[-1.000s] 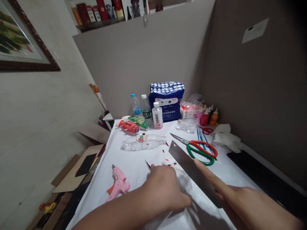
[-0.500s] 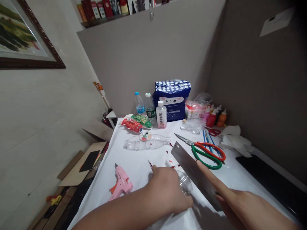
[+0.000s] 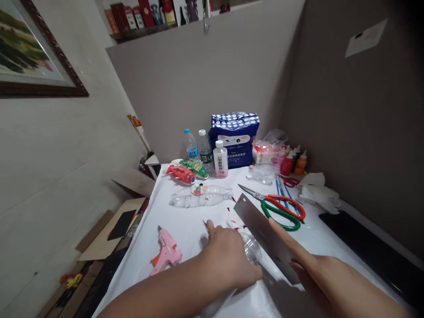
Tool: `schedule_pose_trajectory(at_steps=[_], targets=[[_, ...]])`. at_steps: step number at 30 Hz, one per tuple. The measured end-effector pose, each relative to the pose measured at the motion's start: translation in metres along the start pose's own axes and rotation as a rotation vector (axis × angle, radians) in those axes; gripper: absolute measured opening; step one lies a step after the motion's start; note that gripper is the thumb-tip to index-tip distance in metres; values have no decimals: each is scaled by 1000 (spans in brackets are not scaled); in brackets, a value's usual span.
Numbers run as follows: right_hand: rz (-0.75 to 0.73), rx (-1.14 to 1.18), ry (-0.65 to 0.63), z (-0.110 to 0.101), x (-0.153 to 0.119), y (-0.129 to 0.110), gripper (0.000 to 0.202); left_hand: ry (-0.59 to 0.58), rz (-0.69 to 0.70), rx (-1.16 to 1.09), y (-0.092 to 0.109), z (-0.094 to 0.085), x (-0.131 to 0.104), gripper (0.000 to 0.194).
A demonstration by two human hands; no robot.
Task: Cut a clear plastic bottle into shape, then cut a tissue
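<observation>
- Fingers first: what's their state?

- Right hand [image 3: 308, 267] is curled round the near end of a broad blade [image 3: 265, 238], index laid straight along its upper edge. Left hand [image 3: 228, 260] is palm-down over a clear plastic bottle [image 3: 252, 251]. Left fingertips mostly hidden; can't tell whether they pinch it or just press.

- Bottle position?

- Under the left fingers, some plastic showing between them and the blade. Whole shape hidden. Blade slants just right of the left fingers. Contact with the plastic: can't tell.

- Main risk?

- Slip. Bottle looks smooth and thin-walled, so I'd expect it to roll or cave under off-centre pressure. Blade could then skid into the left fingers.

- Blade control?

- Index could help steering, but I can't tell which edge is sharp. If it's the upper one, that fingertip is exposed.

- Clutter?

- Pointed tip [image 3: 205, 224] sticks out just beyond the left fingers, identity unclear; could jab if the hand shifts. Scissors [image 3: 263, 198] lie just past the right index, so a forward push could snag them. Red scraps [image 3: 239, 228] ahead of the left knuckles could get dragged under the bottle. Pink glue gun [image 3: 168, 248] sits left of the left fingers; a forearm sweep could knock it. Hot or cold, can't tell.
</observation>
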State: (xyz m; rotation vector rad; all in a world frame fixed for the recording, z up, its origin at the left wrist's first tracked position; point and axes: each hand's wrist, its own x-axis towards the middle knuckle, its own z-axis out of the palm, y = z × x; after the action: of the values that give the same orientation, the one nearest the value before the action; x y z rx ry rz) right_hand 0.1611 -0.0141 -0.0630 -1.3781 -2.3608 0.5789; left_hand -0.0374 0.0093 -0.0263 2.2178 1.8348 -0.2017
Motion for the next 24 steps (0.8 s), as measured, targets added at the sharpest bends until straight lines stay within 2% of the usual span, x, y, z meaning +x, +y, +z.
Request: schedule_pose_trajectory(at_steps=[10, 17, 24], targets=[[24, -23, -2, -6, -2, -9, 87, 23, 25, 11, 1, 1, -2, 60], [12, 2, -6, -4, 0, -5, 77, -4, 36, -2, 1, 0, -1, 59], [-10, 14, 29, -4, 2, -5, 82, -14, 16, -12, 1, -1, 0, 56]])
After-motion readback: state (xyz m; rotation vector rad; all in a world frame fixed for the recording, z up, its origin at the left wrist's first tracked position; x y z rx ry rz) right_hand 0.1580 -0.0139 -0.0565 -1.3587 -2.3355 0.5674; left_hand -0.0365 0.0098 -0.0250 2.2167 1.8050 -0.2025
